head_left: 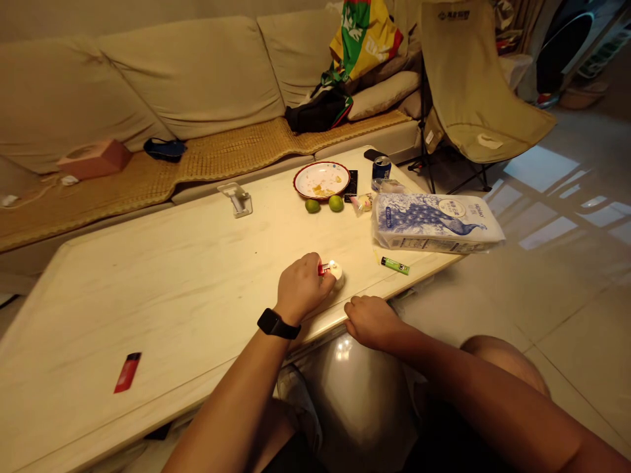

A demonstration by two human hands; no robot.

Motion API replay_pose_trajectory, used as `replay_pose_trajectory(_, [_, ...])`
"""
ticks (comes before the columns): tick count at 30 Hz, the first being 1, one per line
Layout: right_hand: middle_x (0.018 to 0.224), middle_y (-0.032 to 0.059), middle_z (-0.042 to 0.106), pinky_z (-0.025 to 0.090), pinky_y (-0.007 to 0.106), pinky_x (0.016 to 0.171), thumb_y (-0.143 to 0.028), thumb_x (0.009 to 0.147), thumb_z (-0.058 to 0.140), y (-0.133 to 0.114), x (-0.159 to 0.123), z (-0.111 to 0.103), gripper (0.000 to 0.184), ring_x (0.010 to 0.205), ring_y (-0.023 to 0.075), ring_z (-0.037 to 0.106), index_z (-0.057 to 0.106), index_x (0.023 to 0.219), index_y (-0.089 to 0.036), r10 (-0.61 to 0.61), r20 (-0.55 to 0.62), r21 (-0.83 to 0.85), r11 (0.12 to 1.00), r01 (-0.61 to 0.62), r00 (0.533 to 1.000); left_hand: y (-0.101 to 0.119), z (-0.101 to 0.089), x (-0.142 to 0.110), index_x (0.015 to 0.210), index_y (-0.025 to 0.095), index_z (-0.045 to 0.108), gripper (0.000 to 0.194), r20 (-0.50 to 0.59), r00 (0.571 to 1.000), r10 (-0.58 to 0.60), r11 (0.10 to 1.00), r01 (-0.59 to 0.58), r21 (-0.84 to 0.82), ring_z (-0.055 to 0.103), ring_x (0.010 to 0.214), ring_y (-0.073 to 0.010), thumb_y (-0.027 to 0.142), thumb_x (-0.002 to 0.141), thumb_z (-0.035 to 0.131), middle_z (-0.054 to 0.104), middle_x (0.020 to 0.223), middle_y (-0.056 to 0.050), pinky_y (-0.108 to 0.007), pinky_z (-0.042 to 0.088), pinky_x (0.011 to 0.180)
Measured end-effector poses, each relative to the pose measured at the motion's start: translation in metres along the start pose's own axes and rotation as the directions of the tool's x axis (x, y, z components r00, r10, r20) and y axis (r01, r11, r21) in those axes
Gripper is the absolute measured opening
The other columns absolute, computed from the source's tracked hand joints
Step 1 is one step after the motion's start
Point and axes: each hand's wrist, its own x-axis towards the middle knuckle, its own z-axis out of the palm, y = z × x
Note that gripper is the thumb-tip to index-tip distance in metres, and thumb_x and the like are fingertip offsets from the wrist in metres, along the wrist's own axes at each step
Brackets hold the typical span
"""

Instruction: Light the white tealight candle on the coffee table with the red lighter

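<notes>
My left hand [300, 288], with a black watch on the wrist, is closed around a red lighter [323, 268] whose flame burns at the top of a small white candle [336, 276] on the pale table [162, 263]. My right hand [371, 320] rests at the table's near edge, fingers curled under, just right of the candle; nothing shows in it.
A green lighter [395, 265] lies right of the candle, a red one [127, 372] at the near left. Farther back are a tissue pack [434, 222], two limes [324, 204], a plate [321, 179], a can [381, 168] and a clear holder [237, 199]. A sofa and folding chair [468, 85] stand behind.
</notes>
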Motion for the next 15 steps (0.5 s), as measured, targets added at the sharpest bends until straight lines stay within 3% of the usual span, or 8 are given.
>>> replay_pose_trajectory(6, [0.101, 0.0136, 0.069, 0.048, 0.037, 0.079, -0.032, 0.093, 0.049, 0.001, 0.000, 0.001, 0.026, 0.092, 0.0264, 0.066, 0.065, 0.104, -0.014, 0.001, -0.009, -0.001, 1.000, -0.001, 1.000, -0.006, -0.004, -0.003, 0.083, 0.023, 0.049, 0.020, -0.084, 0.993, -0.077, 0.993, 0.069, -0.098, 0.056, 0.069, -0.0188, 0.042, 0.086, 0.052, 0.060, 0.076, -0.002, -0.033, 0.037, 0.063])
replay_pose_trajectory(15, [0.103, 0.0144, 0.069, 0.048, 0.037, 0.081, -0.034, 0.093, 0.049, 0.001, 0.001, 0.002, 0.027, 0.095, 0.0266, 0.065, 0.065, 0.105, -0.015, 0.009, 0.003, 0.000, 1.000, -0.009, 1.000, -0.039, -0.014, -0.019, 0.088, 0.023, 0.048, 0.023, -0.184, 0.962, -0.202, 0.972, 0.174, -0.156, 0.052, 0.060, -0.0153, 0.046, 0.088, 0.051, 0.059, 0.075, 0.001, -0.031, 0.039, 0.062])
